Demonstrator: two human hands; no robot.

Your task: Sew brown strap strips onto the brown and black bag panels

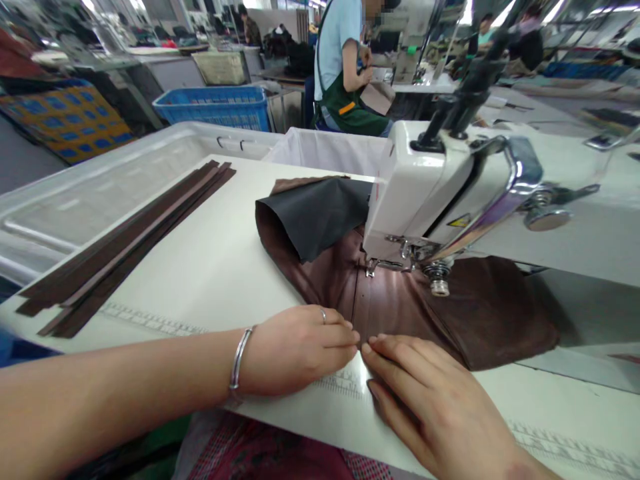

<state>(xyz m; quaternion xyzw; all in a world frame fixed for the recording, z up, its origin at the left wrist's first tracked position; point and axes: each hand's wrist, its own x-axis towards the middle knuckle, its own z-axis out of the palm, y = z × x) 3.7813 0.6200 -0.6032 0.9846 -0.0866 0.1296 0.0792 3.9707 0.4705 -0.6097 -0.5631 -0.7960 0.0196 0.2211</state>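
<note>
A dark brown leather-like piece lies on the white sewing table under the presser foot of a sewing machine. A seam runs down its middle toward me. Its far left part is folded over and shows a dark grey underside. My left hand has its fingers together on the near edge, left of the seam. Close beside it, fingertips almost touching, my right hand grips the same edge, its thumb lower than the fingers. The pinched edge itself is mostly hidden by my fingers.
Dark brown strips lie stacked along the table's left side. Ruler markings run along the near edge. Beyond the table are a white bin, a translucent tray and a blue crate. A person in an apron works behind.
</note>
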